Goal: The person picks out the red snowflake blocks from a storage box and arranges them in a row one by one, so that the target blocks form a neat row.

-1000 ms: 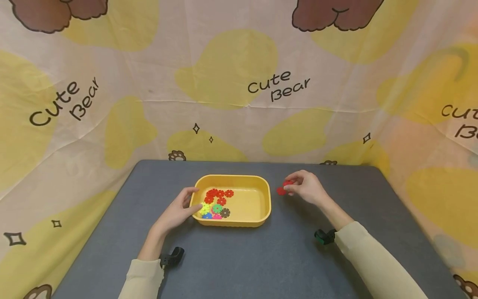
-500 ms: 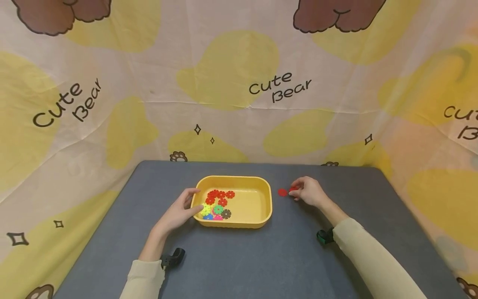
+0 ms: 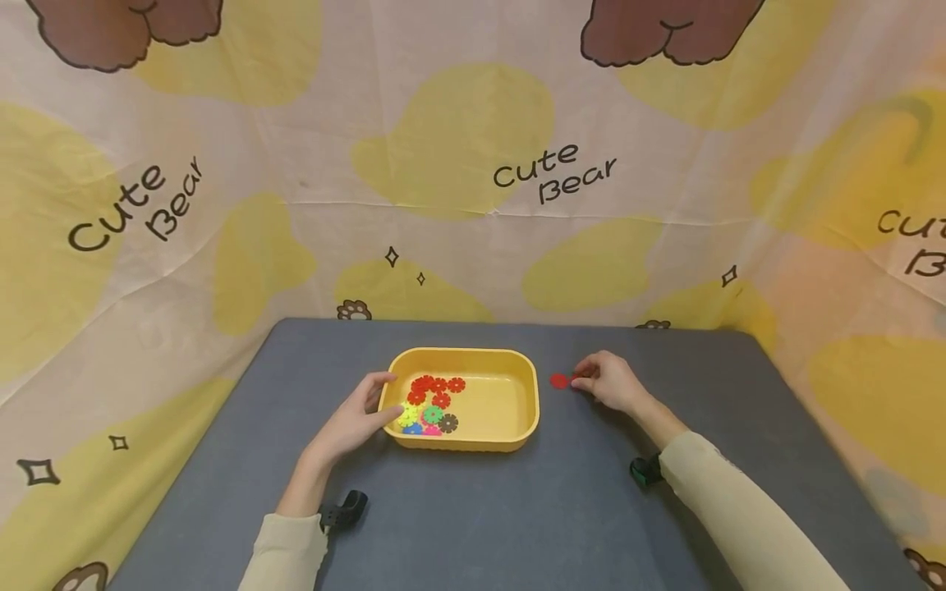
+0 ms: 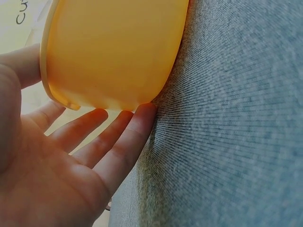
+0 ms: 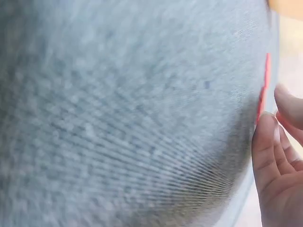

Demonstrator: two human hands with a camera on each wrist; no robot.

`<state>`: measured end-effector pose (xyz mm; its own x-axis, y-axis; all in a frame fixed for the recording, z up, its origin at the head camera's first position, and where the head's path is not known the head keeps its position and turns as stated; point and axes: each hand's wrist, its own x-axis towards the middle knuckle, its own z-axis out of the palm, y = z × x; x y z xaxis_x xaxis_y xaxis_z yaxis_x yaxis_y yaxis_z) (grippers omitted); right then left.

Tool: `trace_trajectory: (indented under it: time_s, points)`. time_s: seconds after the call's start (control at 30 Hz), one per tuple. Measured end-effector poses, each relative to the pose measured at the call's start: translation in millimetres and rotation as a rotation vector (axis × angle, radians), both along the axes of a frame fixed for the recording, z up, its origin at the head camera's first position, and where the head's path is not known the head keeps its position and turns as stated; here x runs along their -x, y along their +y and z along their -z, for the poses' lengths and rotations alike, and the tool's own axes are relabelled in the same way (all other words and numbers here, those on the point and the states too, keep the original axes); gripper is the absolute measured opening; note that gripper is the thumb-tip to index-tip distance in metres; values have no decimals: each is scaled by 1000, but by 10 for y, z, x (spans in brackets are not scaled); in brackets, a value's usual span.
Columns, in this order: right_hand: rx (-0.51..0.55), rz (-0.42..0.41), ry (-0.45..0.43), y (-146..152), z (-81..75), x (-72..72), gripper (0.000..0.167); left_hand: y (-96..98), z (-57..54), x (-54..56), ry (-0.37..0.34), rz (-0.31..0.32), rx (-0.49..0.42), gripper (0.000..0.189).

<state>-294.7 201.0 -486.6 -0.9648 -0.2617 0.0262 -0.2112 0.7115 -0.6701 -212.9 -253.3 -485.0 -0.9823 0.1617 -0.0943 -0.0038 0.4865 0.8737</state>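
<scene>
A yellow tray [image 3: 510, 402] stands on the table. My left hand [image 3: 360, 417] holds its left end, thumb over the rim and the other fingertips against the outer wall [image 4: 118, 52]. In the tray's left part lie several snowflake discs: a group of red ones [image 3: 441, 400], a green one [image 3: 432, 414], a dark one [image 3: 447, 423], and yellow, blue and pink ones. To the right of the tray, my right hand [image 3: 609, 382] pinches a red snowflake disc [image 3: 574, 381] low at the table, its fingertips partly hiding it. Just left of that lies another red disc [image 3: 558, 381], flat.
The grey table [image 3: 473, 517] reaches back to a patterned cloth [image 3: 458, 139] that hangs behind it and along both sides. A black wrist strap [image 3: 343, 509] sits on the left wrist and another strap [image 3: 646, 470] on the right.
My right hand has moved slightly right and down, bringing its red disc from over the other one to low beside it. The left hand keeps its hold on the tray.
</scene>
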Motion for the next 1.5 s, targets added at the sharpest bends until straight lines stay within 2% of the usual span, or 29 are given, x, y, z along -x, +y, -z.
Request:
trace_trajectory:
  time_s: [0.27,0.53,0.73,0.9,1.17,1.5]
  points:
    - [72,-20,11,-40,-233,-114,18,10,-19,-1,-1,6,5,62]
    - [114,-62,41,-210,-490,-253,17,17,-19,-9,6,4,-1,62]
    - [101,-95,105,-388,-597,-361,12,32,-12,-11,4,24,-9,63]
    - [101,-139,154,-572,-670,-401,11,32,-20,-4,11,11,-1,62]
    - [59,-166,167,-922,-689,-392,9,5,9,4,9,12,6,63]
    - [84,-188,135,-1303,-546,-297,13,2,7,8,9,14,-4,64]
